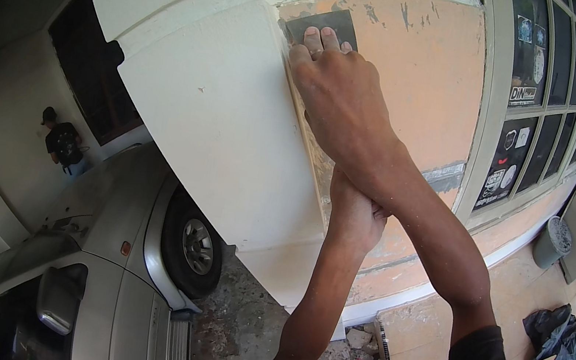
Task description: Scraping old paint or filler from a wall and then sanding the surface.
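Observation:
My right hand (340,93) presses a dark grey sheet, apparently sandpaper (333,25), flat against the peach-painted wall (431,84). Its fingers lie over the sheet close to where the peach face meets a white pillar (208,112). Below, my left hand (356,207) is crossed under my right forearm near the wrist. Its fingers look curled, but the forearm hides most of them, so whether they grip anything is unclear. Along the corner strip and the upper band, the paint is worn and patchy grey.
A silver car (111,243) stands to the left, its front wheel (194,247) near the pillar. Farther back is a person (65,141). On the right are a stickered paned window (510,152), a grey bucket (553,242) and a black plastic bag (555,337). Rubble (359,339) lies below.

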A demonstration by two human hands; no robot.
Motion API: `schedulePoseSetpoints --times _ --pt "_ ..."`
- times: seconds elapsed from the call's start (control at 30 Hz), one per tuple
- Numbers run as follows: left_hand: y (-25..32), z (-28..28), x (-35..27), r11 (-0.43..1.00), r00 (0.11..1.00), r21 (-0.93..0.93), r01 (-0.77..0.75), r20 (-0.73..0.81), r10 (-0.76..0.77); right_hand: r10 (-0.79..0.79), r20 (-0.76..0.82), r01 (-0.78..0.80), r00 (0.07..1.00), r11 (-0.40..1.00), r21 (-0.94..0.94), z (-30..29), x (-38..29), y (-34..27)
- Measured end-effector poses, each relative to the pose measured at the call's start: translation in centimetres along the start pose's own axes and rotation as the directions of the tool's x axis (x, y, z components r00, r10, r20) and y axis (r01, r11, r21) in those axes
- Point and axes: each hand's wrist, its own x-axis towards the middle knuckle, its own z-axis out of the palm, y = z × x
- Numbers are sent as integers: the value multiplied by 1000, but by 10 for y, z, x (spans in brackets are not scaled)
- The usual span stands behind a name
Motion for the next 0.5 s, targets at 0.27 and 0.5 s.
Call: schedulePoseSetpoints --times 0.27,0.5 --pt "-8 3 2 999 999 -27 22 -27 -23 -49 -58 48 997 999 -17 0 -5 5" --pt "-3 -13 13 999 999 9 -33 9 33 27 -73 -20 997 995 95 5 2 1"
